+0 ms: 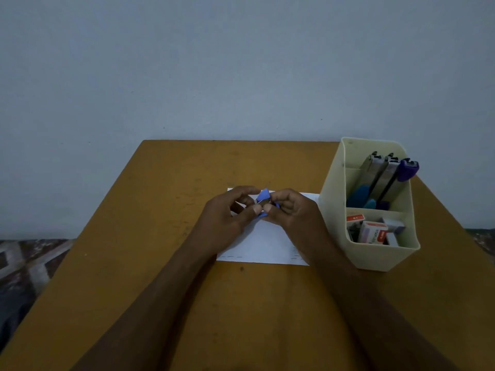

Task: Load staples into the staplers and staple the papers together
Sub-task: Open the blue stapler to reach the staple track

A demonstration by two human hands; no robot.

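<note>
A small blue stapler [264, 196] with a metal part showing is held above the white papers [263, 245] at the middle of the table. My left hand [230, 218] grips it from the left, thumb pressed at its near side. My right hand [290, 210] grips it from the right, fingers curled round its body. Most of the stapler is hidden by my fingers. The papers lie flat and carry rows of staples along their near and right edges.
A cream organizer [375, 261] stands at the right of the wooden table [160, 210]. Its far compartment holds several staplers [385, 180], its near one holds staple boxes [372, 231]. A wall rises behind the table's far edge.
</note>
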